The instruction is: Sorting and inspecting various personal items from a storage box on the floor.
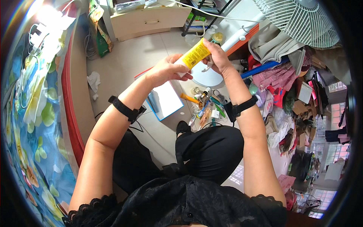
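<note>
A yellow squeeze tube [195, 55] with printing on it is held slantwise in front of me, over the fan's base. My left hand [171, 68] grips its lower, white end, thumb on top and fingers beneath. At the upper end, my right hand [217, 56] has its thumb and fingers closed on the tube. A crumpled white tissue [208, 65] hangs from the right hand's fingers. Below the hands, on the tiled floor, lies an open white box [167, 99] with a blue edge. Beside it is a pile of small items, among them an orange tube [189, 98].
On the left stands a bed with a floral cover [34, 93]. A white fan [300, 22] is at the upper right, its round base [208, 78] on the floor. Piled clothes [272, 76] line the right side. A drawer cabinet [150, 22] stands ahead. Crumpled tissue [94, 81] lies by the bed.
</note>
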